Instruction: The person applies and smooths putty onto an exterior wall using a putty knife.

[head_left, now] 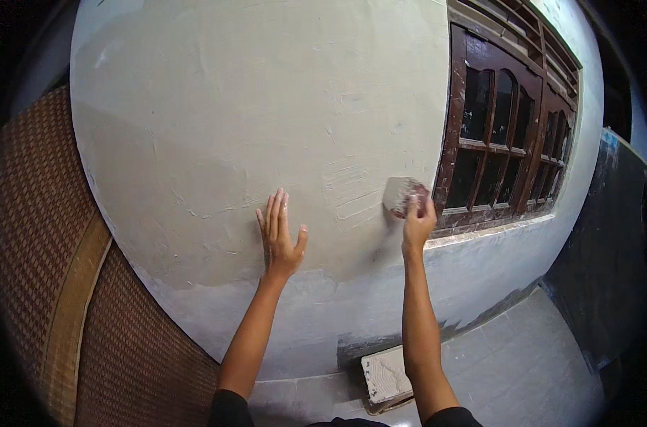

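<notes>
The left hand (pixel 281 235) is held flat with its fingers extended and its thumb spread to the side; nothing is seen gripped in it. Its palm is turned toward the wall (pixel 252 121) and so hidden, and whether the whole palm is pressed against the surface cannot be told.

By the right hand (pixel 418 222), a small reddish-brown and pale tool (pixel 407 199) is gripped between thumb and fingers, in front of the wall just left of the window (pixel 488 146). The tool is blurred and partly covered by the fingers; its exact kind cannot be made out, nor can it be told whether the grey patch beside it is blade or shadow.

Below, a pale-topped box (pixel 385 373) is set on the tiled floor (pixel 494 356), its right side hidden by the right forearm. What coats its top is hard to make out. Both dark sleeves (pixel 231 409) are cut off by the lower edge. The woven panel (pixel 35 185) at left and the dark board (pixel 608 235) at right are lost in the black rim. Little can be discerned behind the dark window panes.
</notes>
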### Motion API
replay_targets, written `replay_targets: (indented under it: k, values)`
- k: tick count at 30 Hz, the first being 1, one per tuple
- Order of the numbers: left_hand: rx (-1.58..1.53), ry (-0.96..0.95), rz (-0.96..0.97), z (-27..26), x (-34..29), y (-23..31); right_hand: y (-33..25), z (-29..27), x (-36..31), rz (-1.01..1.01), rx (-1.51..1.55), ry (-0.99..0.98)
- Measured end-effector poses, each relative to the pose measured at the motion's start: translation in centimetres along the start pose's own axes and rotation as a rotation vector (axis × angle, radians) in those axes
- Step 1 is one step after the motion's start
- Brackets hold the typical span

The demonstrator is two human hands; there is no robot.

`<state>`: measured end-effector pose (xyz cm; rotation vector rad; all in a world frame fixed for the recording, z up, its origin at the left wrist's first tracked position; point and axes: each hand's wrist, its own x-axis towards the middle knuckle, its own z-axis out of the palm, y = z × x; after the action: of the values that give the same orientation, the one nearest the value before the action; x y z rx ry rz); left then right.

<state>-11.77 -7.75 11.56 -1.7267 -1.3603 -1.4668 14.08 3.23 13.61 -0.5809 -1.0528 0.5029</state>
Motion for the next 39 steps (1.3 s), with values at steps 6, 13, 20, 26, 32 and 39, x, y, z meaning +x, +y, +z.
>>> replay_targets:
  k: [6,13,20,26,32,39]
  values:
    - [-0.032,0.000,0.010,0.5,0.2,0.1,1.2,4.1,-3.6,-0.155,-0.175,-0.351]
    - [0.041,-0.009,-0.003,-0.5,-0.5,-0.7,-1.3,0.8,-0.5,0.041,0.262,-0.024]
    - [-0.032,-0.008,-0.008,-0.3,-0.3,0.0,-0.4,3.2,-1.0,-0.112,-0.439,-0.278]
    - [-0.007,0.004,0.000,0.1,-0.5,0.1,0.6,2.1,-0.6,-0.181,0.003,-0.195]
    - [-0.028,-0.002,0.007,0.0,0.0,0.6,1.7,0.0,0.5,-0.095,-0.247,-0.022]
    - [-0.027,-0.005,0.009,0.6,-0.2,0.7,2.8,1.3,-2.6,-0.215,-0.180,-0.343]
